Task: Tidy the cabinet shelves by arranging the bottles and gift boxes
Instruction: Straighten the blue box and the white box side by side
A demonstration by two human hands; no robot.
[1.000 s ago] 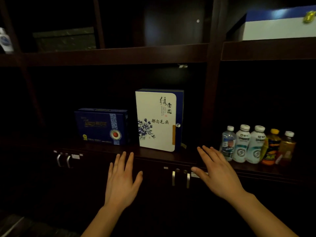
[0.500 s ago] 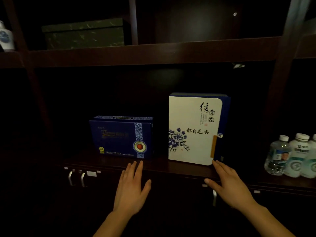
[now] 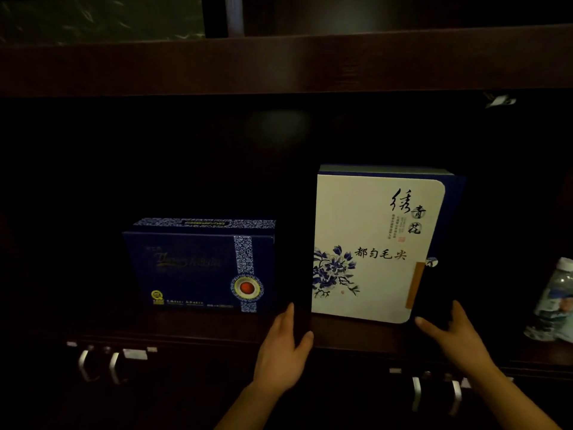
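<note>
A tall white gift box with blue flowers and black calligraphy stands upright on the dark shelf. My left hand is open just below and left of its lower left corner, fingers apart, thumb near the corner. My right hand is open at its lower right corner, fingertips close to the box's dark blue side; whether they touch it cannot be told. A lower dark blue gift box with a red-centred seal sits to the left, a dark gap between the two. A clear water bottle shows at the right edge.
The upper shelf board runs across above, with a dark green box on it at top left. Silver door handles sit below the shelf on the left, and another pair of handles on the right. The compartment's back is very dark.
The view has closed in and shifted left. Both hands have risen to the white box's lower corners, the left one moving right from beneath the blue box.
</note>
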